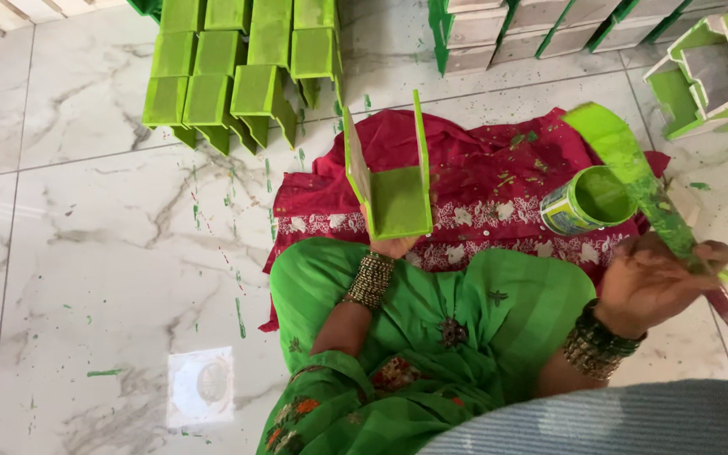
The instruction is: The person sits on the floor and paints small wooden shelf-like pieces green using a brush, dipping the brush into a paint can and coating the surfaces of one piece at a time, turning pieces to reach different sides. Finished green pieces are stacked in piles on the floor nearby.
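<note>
White marble floor tiles [86, 253] with grey veins fill the room, and small green paint drips dot them. A dark red cloth with white stitched flowers [482, 177] is spread out on the floor in front of the person, who sits with a bright green dress [431, 312] over the lap.

The left hand [393, 245] holds up a small green painted wooden piece shaped like a U [391, 181]. The fingers are under its bottom edge and mostly hidden, so only a little of the grip shows. The piece stands upright over the red cloth, with its two thin sides pointing up. A band of gold beaded bangles [371, 280] sits on that wrist.

The right hand [655, 282] is closed around a wide flat paintbrush with a dark red handle [634, 173]. The brush is covered in green paint and leans up and to the left. Its wet end is just above a small round tin of green paint [587, 202], which stands on the red cloth near the right hand.

Rows of more green painted wooden pieces [229, 63] lie on the floor at the top left. Stacks of plain grey wooden pieces with green edges [541, 29] sit at the top right.
</note>
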A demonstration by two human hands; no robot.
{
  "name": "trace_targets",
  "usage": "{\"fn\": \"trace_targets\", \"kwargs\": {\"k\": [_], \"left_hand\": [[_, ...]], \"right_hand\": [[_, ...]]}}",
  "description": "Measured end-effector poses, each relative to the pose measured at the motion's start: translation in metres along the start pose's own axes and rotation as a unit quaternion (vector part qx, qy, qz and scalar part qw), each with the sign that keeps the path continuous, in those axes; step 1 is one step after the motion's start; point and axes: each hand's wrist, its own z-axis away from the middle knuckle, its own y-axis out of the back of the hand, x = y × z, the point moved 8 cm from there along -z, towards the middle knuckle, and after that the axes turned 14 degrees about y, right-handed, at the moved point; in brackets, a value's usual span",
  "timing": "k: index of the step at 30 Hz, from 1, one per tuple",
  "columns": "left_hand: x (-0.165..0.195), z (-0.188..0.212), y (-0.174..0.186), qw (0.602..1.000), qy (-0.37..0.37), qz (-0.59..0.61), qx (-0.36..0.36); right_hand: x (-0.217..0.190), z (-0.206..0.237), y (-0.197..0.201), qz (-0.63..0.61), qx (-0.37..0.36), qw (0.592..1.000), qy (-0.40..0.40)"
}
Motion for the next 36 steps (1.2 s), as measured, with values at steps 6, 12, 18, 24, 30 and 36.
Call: {"fn": "trace_targets", "kwargs": {"k": [6, 12, 18, 24, 30, 36], "left_hand": [[-0.019, 0.01, 0.024, 0.998, 0.048, 0.028, -0.015], [-0.029, 0.004, 0.038, 0.992, 0.059, 0.085, 0.077], [-0.024, -0.002, 0.04, 0.988, 0.015, 0.095, 0.121], [-0.037, 0.0, 0.049, 0.984, 0.055, 0.113, 0.13], [-0.031, -0.004, 0.041, 0.987, 0.054, 0.11, 0.106], [-0.031, 0.0, 0.05, 0.988, 0.051, 0.075, 0.123]], "right_hand": [[0.008, 0.049, -0.03, 0.008, -0.071, 0.997, -0.023], [0.001, 0.073, -0.03, 0.143, -0.108, 0.983, 0.031], [0.004, 0.074, -0.07, 0.11, -0.102, 0.988, 0.028], [0.011, 0.073, -0.114, 0.108, -0.174, 0.979, -0.014], [-0.002, 0.064, -0.119, 0.162, -0.184, 0.969, 0.035], [-0.008, 0.074, -0.13, 0.117, -0.169, 0.978, 0.046]]}}
